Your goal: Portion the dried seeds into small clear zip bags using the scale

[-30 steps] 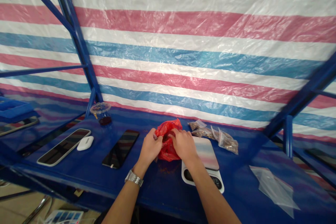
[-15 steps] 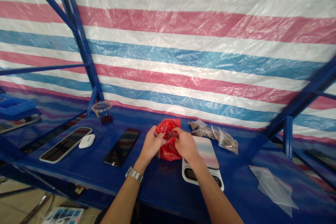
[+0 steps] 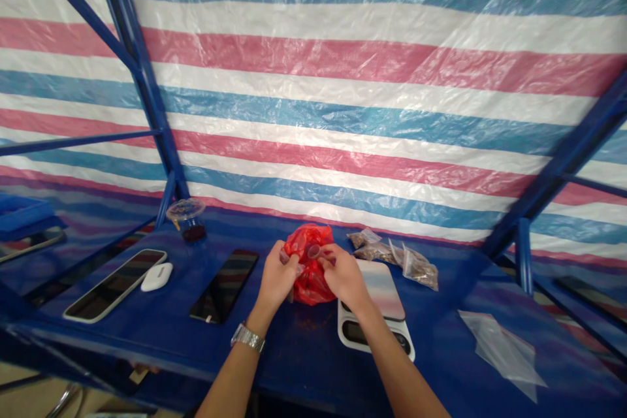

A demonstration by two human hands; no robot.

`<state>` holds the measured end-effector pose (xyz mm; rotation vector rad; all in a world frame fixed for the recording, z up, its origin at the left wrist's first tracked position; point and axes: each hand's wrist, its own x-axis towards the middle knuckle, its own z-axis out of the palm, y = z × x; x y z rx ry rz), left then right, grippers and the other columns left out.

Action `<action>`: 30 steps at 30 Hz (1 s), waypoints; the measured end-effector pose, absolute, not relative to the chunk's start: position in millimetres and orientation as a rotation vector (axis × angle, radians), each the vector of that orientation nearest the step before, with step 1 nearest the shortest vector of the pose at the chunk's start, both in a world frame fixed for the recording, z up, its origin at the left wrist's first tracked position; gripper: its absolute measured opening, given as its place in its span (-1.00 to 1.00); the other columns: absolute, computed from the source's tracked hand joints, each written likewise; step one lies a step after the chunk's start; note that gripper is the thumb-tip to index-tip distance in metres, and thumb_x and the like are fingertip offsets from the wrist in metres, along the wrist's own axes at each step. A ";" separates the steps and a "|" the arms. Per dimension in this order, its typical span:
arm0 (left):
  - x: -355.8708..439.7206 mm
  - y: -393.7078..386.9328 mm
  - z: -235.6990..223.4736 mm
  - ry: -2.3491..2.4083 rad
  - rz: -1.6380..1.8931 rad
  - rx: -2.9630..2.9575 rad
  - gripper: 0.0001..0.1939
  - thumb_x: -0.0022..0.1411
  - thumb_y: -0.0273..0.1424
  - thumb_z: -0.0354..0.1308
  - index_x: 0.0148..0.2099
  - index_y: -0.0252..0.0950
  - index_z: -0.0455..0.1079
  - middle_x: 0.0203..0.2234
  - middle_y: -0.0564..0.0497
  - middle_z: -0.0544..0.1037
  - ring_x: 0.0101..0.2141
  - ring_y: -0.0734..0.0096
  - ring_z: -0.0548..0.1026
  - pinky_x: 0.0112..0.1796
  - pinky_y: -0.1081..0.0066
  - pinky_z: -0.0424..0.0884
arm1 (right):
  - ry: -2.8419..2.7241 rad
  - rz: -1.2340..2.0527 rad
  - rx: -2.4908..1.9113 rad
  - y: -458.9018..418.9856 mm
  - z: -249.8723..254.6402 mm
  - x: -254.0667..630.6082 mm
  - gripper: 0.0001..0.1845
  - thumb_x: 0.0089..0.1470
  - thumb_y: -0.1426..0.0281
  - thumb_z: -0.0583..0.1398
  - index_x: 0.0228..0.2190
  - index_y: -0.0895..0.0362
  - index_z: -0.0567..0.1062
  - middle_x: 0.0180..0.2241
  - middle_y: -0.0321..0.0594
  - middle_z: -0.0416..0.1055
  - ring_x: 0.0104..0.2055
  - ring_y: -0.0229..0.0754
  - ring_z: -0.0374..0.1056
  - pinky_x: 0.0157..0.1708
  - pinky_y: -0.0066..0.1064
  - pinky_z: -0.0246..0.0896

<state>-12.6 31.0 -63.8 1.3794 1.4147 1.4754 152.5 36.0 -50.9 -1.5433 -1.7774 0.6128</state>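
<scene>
A crumpled red plastic bag (image 3: 313, 287) stands between my two hands on the blue table, its mouth open. My left hand (image 3: 278, 272) is closed at the bag's left side, pinching a small clear plastic bag (image 3: 292, 265) whose lower part is mostly hidden. The fingers of my right hand (image 3: 341, 272) are closed at the mouth of the red bag, on a small round see-through scoop or cup (image 3: 313, 251); its exact kind is unclear. Beside my right forearm is a white kitchen scale (image 3: 379, 287) with nothing on its plate.
Several small zip bags of brown dried material (image 3: 420, 269) lie behind the scale. Flat clear zip bags (image 3: 504, 349) are at right. At left are a dark phone (image 3: 225, 285), a light-edged phone (image 3: 115, 285), a white earbud case (image 3: 157, 277) and a lidded plastic cup (image 3: 190, 225). Blue frame bars (image 3: 157, 124) flank the table.
My right fingers have shifted slightly, and the small round see-through thing now shows at the red bag's mouth. The view has tilted up a little.
</scene>
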 end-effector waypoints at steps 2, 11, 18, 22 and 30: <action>-14.1 29.2 -63.2 1.459 1.475 1.445 -0.84 0.21 -0.29 0.16 -0.36 -0.21 0.28 -0.62 0.21 0.30 -0.57 0.47 0.33 -0.48 0.50 0.26 | -1.701 0.680 -1.463 39.5 -54.2 153.9 -0.76 0.18 0.45 0.15 -0.16 0.05 0.57 -0.24 -0.23 0.66 -0.18 -0.09 0.58 -0.10 -0.31 0.37; -25.3 18.7 -54.6 1.807 1.521 1.466 -0.69 0.42 -0.12 -0.02 -0.20 -0.23 0.35 -0.37 -0.06 0.54 -0.32 0.18 0.52 -0.22 0.28 0.37 | -1.693 0.625 -1.325 30.8 -39.4 145.8 -0.74 0.19 0.36 0.18 -0.09 0.03 0.56 -0.19 -0.22 0.65 -0.11 -0.06 0.56 -0.05 -0.26 0.35; -32.8 11.9 -40.7 1.991 1.586 1.313 -0.72 0.44 -0.17 -0.07 -0.13 -0.23 0.35 -0.35 -0.11 0.56 -0.28 0.10 0.55 -0.22 0.27 0.37 | -1.785 0.671 -1.311 19.1 -31.8 140.5 -0.76 0.18 0.42 0.18 -0.12 0.03 0.57 -0.24 -0.26 0.64 -0.15 -0.07 0.56 -0.08 -0.28 0.33; -30.4 5.4 -32.1 1.858 1.709 1.341 -0.71 0.45 -0.15 -0.07 -0.08 -0.20 0.35 -0.41 0.01 0.54 -0.37 0.23 0.53 -0.29 0.35 0.36 | -1.754 0.742 -1.117 11.4 -17.0 138.7 -0.76 0.21 0.34 0.18 -0.09 0.04 0.54 -0.19 -0.27 0.62 -0.22 -0.13 0.51 -0.11 -0.30 0.33; -1.5 -5.5 -37.4 1.458 1.603 1.402 -0.72 0.45 -0.13 -0.11 -0.02 -0.19 0.25 -0.27 0.00 0.53 -0.31 0.29 0.53 -0.21 0.31 0.43 | -1.561 0.981 -0.844 -1.4 -16.3 136.2 -0.72 0.28 0.14 0.16 -0.09 0.04 0.44 -0.11 -0.16 0.58 -0.02 -0.11 0.52 0.04 -0.25 0.40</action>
